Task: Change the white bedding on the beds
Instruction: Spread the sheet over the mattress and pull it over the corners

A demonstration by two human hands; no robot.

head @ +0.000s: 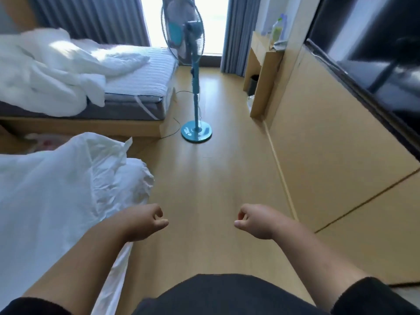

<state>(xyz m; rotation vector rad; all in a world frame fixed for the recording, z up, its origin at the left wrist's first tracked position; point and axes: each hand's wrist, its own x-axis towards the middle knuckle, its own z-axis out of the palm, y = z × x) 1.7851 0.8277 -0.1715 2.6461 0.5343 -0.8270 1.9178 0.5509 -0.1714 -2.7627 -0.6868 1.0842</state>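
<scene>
Rumpled white bedding point(56, 189) covers the near bed at lower left. On the far bed point(136, 105) at upper left lies a crumpled white duvet point(45, 71), with the quilted mattress pad point(141, 71) bare at the foot end. My left hand point(145, 221) hangs over the floor just right of the near bed's edge, fingers loosely curled, holding nothing. My right hand point(252, 220) is level with it over the floor, also loosely curled and empty.
A teal standing fan point(195, 87) stands on the wooden floor point(216, 178) past the far bed's foot, its cord trailing left. A wooden desk point(261, 71) with bottles and a wall-mounted TV point(375, 64) line the right side. Curtains frame a bright window.
</scene>
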